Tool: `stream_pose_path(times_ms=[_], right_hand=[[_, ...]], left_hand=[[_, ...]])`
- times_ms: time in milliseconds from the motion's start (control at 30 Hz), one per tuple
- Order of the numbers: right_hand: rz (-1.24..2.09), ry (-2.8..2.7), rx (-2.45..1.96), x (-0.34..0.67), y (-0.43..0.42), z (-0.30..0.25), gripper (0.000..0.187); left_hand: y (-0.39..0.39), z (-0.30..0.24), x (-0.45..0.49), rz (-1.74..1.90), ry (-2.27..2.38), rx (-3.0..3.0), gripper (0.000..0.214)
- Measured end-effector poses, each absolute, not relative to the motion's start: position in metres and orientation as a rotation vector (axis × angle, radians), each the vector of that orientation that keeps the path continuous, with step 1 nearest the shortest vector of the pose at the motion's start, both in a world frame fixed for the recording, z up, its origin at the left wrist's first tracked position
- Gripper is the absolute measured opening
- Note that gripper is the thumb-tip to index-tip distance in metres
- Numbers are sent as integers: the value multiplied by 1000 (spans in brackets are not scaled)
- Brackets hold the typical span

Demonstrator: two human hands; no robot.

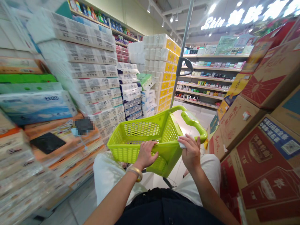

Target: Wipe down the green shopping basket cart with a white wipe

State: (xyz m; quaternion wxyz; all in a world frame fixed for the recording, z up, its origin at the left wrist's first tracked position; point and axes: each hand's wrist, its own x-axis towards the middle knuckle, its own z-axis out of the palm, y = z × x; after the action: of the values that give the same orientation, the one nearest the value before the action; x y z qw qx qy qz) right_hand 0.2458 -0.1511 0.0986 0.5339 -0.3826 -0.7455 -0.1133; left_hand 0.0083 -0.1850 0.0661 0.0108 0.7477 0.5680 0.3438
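Lime plastic shopping cart (172, 157), perforated walls, rounded rim, directly before the person's knees. Left hand (146, 153) loosely curled over near rim; right hand (191, 153) half-closed, holding thin white sheet (182, 142) against rim beside handle. Square-edged cartons (243, 120) crowd right, film-wrapped packs (93, 50) left; tiled floor (199, 113) opens ahead.

Basket (127, 152) glossy plastic; pole (186, 29) smooth metal; cartons (237, 123) matt cardboard.
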Motion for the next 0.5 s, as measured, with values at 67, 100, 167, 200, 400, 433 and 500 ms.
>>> stream_pose_path(times_ms=[67,100,167,200,400,433,500], right_hand=[[-253,-1845,-885,239,-154,96,40],[-252,-1839,-889,240,-154,97,40],[-266,-1770,-924,251,-149,102,39],[-278,-1720,-943,260,-145,105,38],[-260,-1418,-1038,317,-122,114,29],[-213,-1392,-1021,321,-121,113,27],[-118,-1369,-963,322,-121,112,26]], left_hand=[[-185,66,8,1072,1769,2331,39],[-184,66,8,1072,1768,2327,39],[-183,67,9,1079,1779,2300,36],[-182,68,10,1084,1792,2279,33],[-180,73,15,1100,1839,2184,22],[-180,74,15,1103,1840,2175,21],[-180,74,14,1110,1840,2164,21]])
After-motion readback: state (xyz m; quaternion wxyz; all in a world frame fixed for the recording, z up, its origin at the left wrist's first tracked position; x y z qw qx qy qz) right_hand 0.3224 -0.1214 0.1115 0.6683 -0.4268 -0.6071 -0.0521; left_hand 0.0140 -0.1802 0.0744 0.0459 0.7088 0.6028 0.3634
